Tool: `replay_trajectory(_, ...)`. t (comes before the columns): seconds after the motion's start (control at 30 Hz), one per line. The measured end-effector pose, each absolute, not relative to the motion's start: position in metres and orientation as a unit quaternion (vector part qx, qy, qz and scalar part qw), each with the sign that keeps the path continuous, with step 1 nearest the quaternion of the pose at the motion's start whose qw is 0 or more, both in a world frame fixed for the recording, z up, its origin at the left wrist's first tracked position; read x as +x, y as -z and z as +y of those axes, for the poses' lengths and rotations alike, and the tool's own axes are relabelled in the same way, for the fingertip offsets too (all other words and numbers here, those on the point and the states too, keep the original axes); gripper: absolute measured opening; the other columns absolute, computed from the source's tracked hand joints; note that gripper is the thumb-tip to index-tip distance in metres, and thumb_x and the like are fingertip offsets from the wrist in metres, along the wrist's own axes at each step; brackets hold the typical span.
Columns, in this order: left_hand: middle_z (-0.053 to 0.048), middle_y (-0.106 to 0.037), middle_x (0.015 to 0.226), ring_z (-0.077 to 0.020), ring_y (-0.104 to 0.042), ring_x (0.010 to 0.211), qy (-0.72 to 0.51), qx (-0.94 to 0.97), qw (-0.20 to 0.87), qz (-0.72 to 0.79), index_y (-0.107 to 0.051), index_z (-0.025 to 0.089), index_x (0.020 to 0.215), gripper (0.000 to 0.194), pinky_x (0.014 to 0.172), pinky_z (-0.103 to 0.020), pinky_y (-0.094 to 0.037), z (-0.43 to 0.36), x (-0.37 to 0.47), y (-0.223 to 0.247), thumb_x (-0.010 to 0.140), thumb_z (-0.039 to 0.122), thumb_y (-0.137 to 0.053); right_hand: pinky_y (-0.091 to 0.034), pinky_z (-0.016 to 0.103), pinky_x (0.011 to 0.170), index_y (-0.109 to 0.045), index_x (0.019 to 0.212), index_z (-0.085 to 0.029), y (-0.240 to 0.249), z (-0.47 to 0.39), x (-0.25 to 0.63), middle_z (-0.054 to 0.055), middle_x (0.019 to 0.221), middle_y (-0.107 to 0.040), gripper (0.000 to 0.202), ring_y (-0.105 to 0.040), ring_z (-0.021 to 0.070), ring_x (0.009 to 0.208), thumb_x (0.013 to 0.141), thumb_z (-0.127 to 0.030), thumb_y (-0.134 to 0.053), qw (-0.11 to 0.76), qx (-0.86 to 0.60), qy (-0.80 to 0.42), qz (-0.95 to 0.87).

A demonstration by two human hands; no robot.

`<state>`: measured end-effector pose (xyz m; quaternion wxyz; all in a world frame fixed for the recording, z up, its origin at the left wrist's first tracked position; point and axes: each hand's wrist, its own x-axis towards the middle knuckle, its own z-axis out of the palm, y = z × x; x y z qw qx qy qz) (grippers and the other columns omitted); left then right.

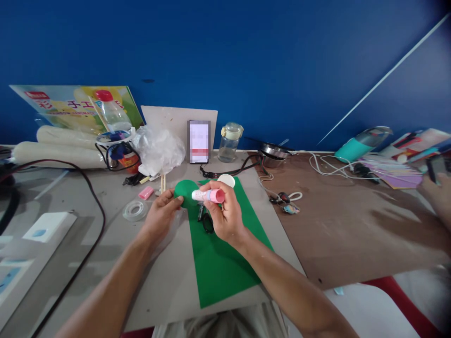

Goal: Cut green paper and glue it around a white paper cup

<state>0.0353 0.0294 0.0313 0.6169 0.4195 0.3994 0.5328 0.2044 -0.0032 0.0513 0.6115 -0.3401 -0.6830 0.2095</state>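
My left hand (164, 211) pinches the left edge of a green paper circle (183, 188) between thumb and fingers. In my right hand (228, 217) is a pink glue stick (215, 195), tilted sideways, its pale end at the circle's right part. Whether that end touches the paper I cannot tell. Beneath the right hand lies a large green paper sheet (225, 272). Black-handled scissors (207, 223) rest on it, partly hidden by the hand. A white round piece (226, 180) shows just behind the right fingers.
A clear tape roll (135, 211) and a pink block (145, 193) lie left of my hands. Behind stand a phone (199, 141), a glass bottle (230, 144) and a crumpled plastic bag (158, 148). Keys (283, 198) lie right; another person's hand (439, 192) is far right.
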Motion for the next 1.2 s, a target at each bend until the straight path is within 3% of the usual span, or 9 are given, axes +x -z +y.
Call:
replay_trajectory(0.3, -0.004, -0.07, 0.086, -0.0161, -0.063, 0.078, -0.519, 0.36, 0.686, 0.361, -0.069, 0.016, 0.083, 0.011, 0.073, -0.03, -0.052, 0.0247, 0.0399, -0.0374, 0.074, 0.021, -0.071, -0.051, 0.036, 0.09, -0.048, 0.117, -0.022, -0.0513, -0.0046, 0.2029, 0.01, 0.109, -0.064, 0.028, -0.061, 0.0196, 0.105, 0.09, -0.019, -0.052, 0.581, -0.34, -0.175, -0.719)
replay_trajectory(0.5, -0.001, -0.068, 0.08, -0.0118, -0.063, 0.069, -0.532, 0.344, 0.689, 0.353, -0.066, 0.016, 0.079, 0.005, 0.065, -0.024, -0.053, 0.0222, 0.0424, -0.0405, 0.076, 0.018, -0.069, -0.05, 0.037, 0.093, -0.048, 0.12, -0.02, -0.0496, -0.0032, 0.2027, 0.014, 0.115, -0.064, 0.032, -0.06, 0.0211, 0.112, 0.089, -0.013, -0.051, 0.528, -0.301, -0.129, -0.783)
replay_trajectory(0.7, -0.003, -0.07, 0.085, -0.0151, -0.066, 0.076, -0.531, 0.345, 0.68, 0.37, -0.065, 0.014, 0.079, 0.007, 0.072, -0.029, -0.055, 0.0251, 0.04, -0.0391, 0.076, 0.019, -0.069, -0.053, 0.035, 0.085, -0.049, 0.117, -0.019, -0.0516, -0.0013, 0.205, 0.013, 0.109, -0.066, 0.026, -0.064, 0.0208, 0.102, 0.09, -0.018, -0.051, 0.496, -0.312, -0.14, -0.798)
replay_trajectory(0.83, -0.004, -0.07, 0.088, -0.0166, -0.066, 0.081, -0.53, 0.349, 0.678, 0.372, -0.066, 0.014, 0.082, 0.01, 0.077, -0.032, -0.055, 0.0268, 0.0382, -0.0376, 0.076, 0.021, -0.069, -0.051, 0.035, 0.089, -0.049, 0.116, -0.02, -0.0541, -0.0019, 0.208, 0.01, 0.108, -0.066, 0.026, -0.063, 0.0201, 0.103, 0.09, -0.02, -0.051, 0.535, -0.328, -0.148, -0.764)
replay_trajectory(0.97, -0.001, -0.067, 0.075, -0.0149, -0.064, 0.072, -0.531, 0.342, 0.681, 0.37, -0.065, 0.015, 0.075, 0.008, 0.073, -0.031, -0.055, 0.0254, 0.04, -0.0374, 0.073, 0.019, -0.072, -0.049, 0.035, 0.092, -0.048, 0.118, -0.022, -0.0533, -0.0015, 0.2084, 0.009, 0.111, -0.064, 0.028, -0.061, 0.0198, 0.106, 0.09, -0.02, -0.052, 0.563, -0.33, -0.152, -0.742)
replay_trajectory(1.2, 0.002, -0.059, 0.064, -0.0128, -0.06, 0.063, -0.544, 0.335, 0.663, 0.391, -0.058, 0.015, 0.065, 0.017, 0.064, -0.028, -0.055, 0.0243, 0.0426, -0.0373, 0.068, 0.017, -0.075, -0.051, 0.037, 0.091, -0.048, 0.119, -0.021, -0.0478, 0.0011, 0.2051, 0.011, 0.112, -0.064, 0.027, -0.061, 0.0209, 0.107, 0.092, -0.021, -0.048, 0.497, -0.337, -0.175, -0.781)
